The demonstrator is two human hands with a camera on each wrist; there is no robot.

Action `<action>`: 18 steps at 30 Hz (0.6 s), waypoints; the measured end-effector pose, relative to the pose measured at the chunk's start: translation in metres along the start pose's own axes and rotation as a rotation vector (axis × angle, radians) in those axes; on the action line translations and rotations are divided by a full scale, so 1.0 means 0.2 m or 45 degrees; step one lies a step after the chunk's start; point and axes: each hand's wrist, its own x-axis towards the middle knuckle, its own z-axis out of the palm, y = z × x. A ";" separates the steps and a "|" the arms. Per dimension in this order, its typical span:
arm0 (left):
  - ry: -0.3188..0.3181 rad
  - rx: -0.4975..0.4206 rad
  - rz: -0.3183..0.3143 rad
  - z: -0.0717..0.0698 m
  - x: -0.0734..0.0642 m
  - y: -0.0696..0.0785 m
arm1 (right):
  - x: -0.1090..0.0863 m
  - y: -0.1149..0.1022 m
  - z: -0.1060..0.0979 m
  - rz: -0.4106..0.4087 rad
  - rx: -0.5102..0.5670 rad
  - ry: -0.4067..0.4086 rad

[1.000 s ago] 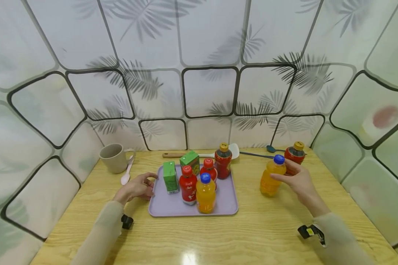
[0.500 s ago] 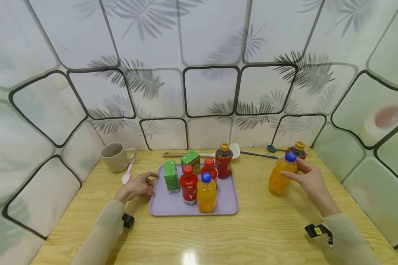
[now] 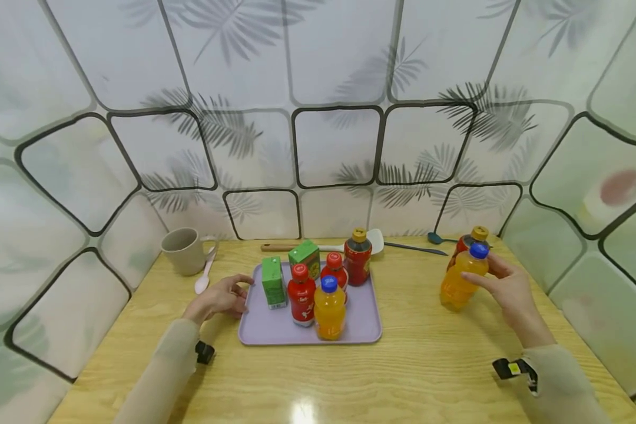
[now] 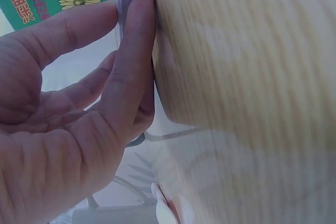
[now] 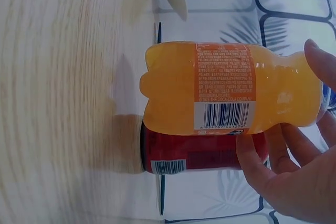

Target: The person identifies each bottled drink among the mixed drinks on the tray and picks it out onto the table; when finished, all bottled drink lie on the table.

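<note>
On the left, my left hand [image 3: 222, 299] holds the left edge of the lilac tray [image 3: 275, 335]; in the left wrist view its fingers [image 4: 134, 40] pinch the rim. The tray bears two green drink cartons [image 3: 272, 282], two red bottles [image 3: 301, 297], a dark bottle with a gold cap [image 3: 357, 259] and an orange drink bottle [image 3: 330, 312] with a blue cap. My right hand [image 3: 509, 291] grips another orange drink bottle [image 5: 173, 87] near its neck, tilted and apparently just above the table. Partly hidden behind it stands another gold-capped bottle [image 5: 210, 156].
A beige mug [image 3: 182, 253] and a pale pink spoon [image 3: 204, 277] are at the back left. Behind the tray lie a white spatula [image 3: 375, 241] with a wooden handle and a dark-handled utensil [image 3: 413, 248]. A teal spoon [image 3: 436, 238] lies near the patterned wall.
My right hand has carried the orange drink bottle to the right, so that it now overlaps the gold-capped bottle behind. The left hand and the tray have stayed in place.
</note>
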 end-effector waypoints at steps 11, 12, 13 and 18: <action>-0.018 0.015 0.011 -0.01 0.01 -0.01 | 0.02 0.04 -0.09 0.027 -0.018 0.020; -0.020 0.014 0.011 -0.01 0.01 -0.01 | 0.02 0.04 -0.09 0.034 -0.031 0.023; -0.022 0.014 0.012 -0.01 0.01 -0.01 | 0.02 0.04 -0.10 0.040 -0.035 0.025; -0.030 -0.004 0.017 -0.01 0.01 -0.01 | 0.02 0.07 -0.11 0.040 0.076 0.043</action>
